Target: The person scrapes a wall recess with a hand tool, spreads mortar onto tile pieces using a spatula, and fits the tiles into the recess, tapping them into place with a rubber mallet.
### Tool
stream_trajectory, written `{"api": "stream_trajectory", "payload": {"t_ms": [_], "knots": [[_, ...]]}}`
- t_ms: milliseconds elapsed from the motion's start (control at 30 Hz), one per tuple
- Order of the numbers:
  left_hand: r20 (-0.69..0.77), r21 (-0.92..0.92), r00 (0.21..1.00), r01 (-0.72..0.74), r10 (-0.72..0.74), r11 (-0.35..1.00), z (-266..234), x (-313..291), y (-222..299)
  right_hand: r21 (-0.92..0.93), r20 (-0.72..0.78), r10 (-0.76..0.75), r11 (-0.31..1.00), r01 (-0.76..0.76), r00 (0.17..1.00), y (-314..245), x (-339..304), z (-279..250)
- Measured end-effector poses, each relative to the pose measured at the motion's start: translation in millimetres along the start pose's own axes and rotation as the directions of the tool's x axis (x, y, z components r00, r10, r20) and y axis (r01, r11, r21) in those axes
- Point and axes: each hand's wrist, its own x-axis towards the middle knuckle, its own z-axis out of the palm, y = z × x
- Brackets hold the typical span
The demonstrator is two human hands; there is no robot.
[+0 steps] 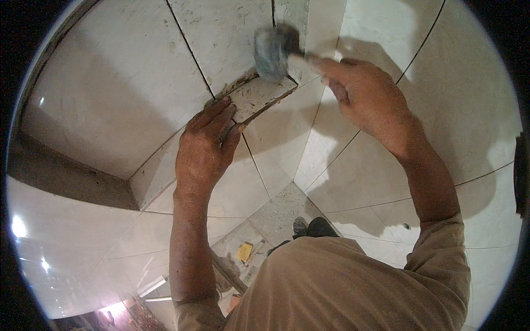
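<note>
My right hand (367, 91) is closed round the light handle of a mallet (276, 52). The mallet's dark, blue-grey head is blurred and hangs over the far end of a narrow tile strip (256, 99) in the wall corner. Whether the head touches the strip I cannot tell. Smears of grey mortar mark the strip and its rough upper edge. At the strip's near left end lies my left hand (207, 140), fingers stretched out against it and thumb apart near the lower edge.
Large pale wall tiles (193, 44) with dark joints surround the corner. A recessed ledge (72, 171) runs along the left. Below, a yellow object (244, 252) lies on the dusty floor (281, 212) near my shoes (309, 226). White tube-like pieces (152, 287) show at lower left.
</note>
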Motion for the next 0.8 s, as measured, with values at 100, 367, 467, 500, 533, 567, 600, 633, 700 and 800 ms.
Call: {"api": "stream_trajectory", "payload": {"t_ms": [100,367,467,500,533,567,600,633,700,800], "knots": [[0.03,-0.003,0.999,0.022,-0.022,1.0,-4.9,-1.4,-0.4,-0.049,0.053,-0.02,0.999,0.022,0.998,6.6,0.1,-1.1],[0.011,0.004,0.999,0.051,-0.051,0.999,-6.6,-5.0,4.1,0.07,0.148,0.019,0.997,-0.03,0.989,-10.2,-10.1,-6.9],[-0.02,0.001,0.999,0.034,-0.034,0.999,-6.0,-3.5,5.5,0.049,-0.117,-0.097,0.993,0.103,0.988,-2.0,-9.4,-2.7],[-0.044,0.015,0.999,0.013,-0.012,1.0,-5.7,-3.4,5.1,0.146,-0.166,-0.078,0.984,0.103,0.983,-0.6,-8.1,4.0],[-0.042,0.018,0.999,0.016,-0.015,1.0,-5.1,-2.7,4.4,0.241,-0.212,-0.054,0.965,0.106,0.976,0.0,-7.4,8.1],[-0.054,0.041,0.999,-0.003,0.005,0.999,-4.5,-1.7,3.5,0.245,-0.21,-0.055,0.964,0.107,0.976,-0.8,-7.5,6.7],[-0.064,0.067,0.998,-0.02,0.024,0.998,-4.1,-1.6,2.7,0.214,-0.049,-0.038,0.976,0.047,0.998,-2.0,-7.3,4.2],[-0.061,0.071,0.998,-0.015,0.019,0.997,-5.5,-2.3,3.7,0.173,0.113,-0.014,0.985,-0.006,0.993,-2.5,-6.9,3.7],[0.0,0.076,0.999,0.036,-0.036,0.996,-10.6,-1.2,8.8,0.233,-0.047,-0.075,0.969,0.084,0.996,1.0,-5.1,6.8],[0.012,0.075,0.997,0.075,-0.077,0.994,-14.2,3.8,15.5,0.265,-0.097,-0.079,0.959,0.102,0.992,-5.0,-7.3,2.5]]}}
